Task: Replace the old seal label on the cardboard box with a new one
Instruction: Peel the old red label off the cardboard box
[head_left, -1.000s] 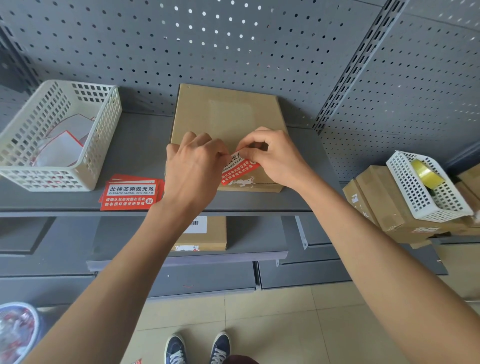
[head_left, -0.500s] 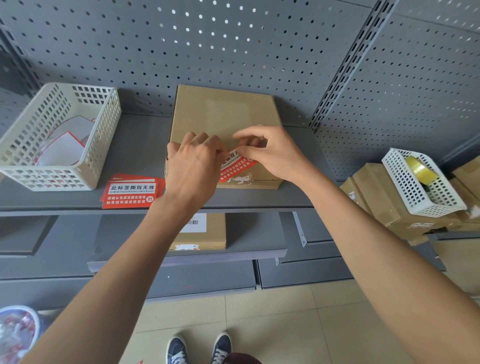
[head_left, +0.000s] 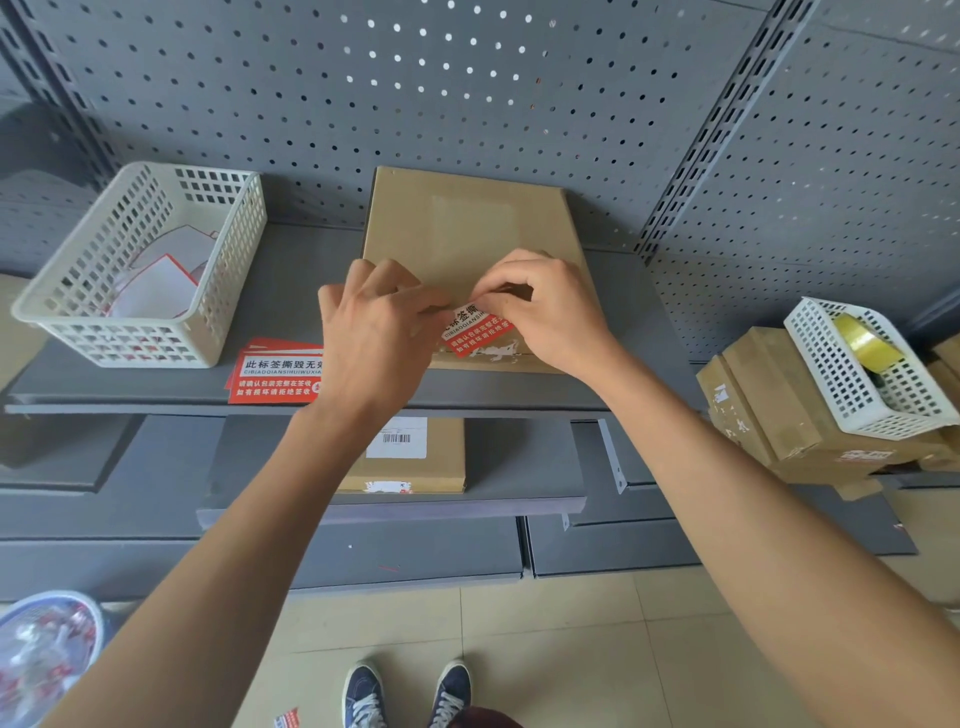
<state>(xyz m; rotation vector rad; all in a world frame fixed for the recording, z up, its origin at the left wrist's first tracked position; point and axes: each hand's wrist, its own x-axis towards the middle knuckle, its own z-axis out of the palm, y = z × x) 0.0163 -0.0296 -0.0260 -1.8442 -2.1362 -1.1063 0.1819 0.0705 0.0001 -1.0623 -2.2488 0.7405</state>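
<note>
Both hands are on the red label (head_left: 477, 332) at the box's (head_left: 467, 228) near edge. Right hand (head_left: 545, 312) pinches its top edge; left hand (head_left: 374, 332) holds the left end, fingers curled. The label runs left-right between them.

Two hands, the left hand (head_left: 379, 338) and the right hand (head_left: 545, 312), meet at the near edge of one cardboard box (head_left: 467, 228) on the top shelf (head_left: 301, 291). One red seal label (head_left: 475, 332) lies there. Two white baskets: the left basket (head_left: 140, 270) and the right basket (head_left: 878, 384). One label stack (head_left: 275, 379). One tape roll (head_left: 865, 343). Two shoes (head_left: 363, 693).
</note>
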